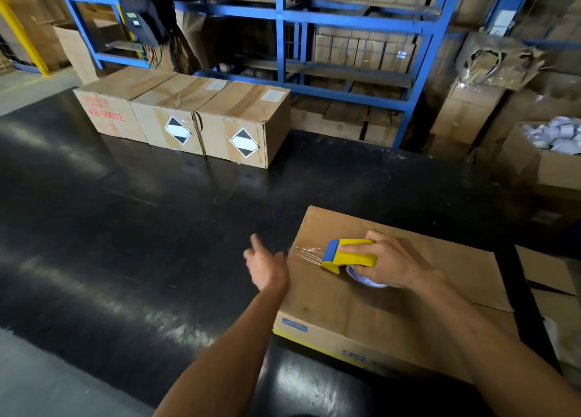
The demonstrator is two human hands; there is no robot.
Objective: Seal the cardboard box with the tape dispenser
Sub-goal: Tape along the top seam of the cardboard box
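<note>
Two bare hands work at a cardboard box (pixel 361 303) on a black table (pixel 125 228), near right. The right hand (pixel 396 259) has its fingers clamped on a yellow-and-blue tape dispenser (pixel 349 255) pressed to the box top, hiding most of the roll; a wrinkled clear tape strip (pixel 306 253) reaches the left edge. The left hand (pixel 267 265), blurred, hovers beside that edge, fingers apart. Three sealed cartons (pixel 188 115) stand far left.
</note>
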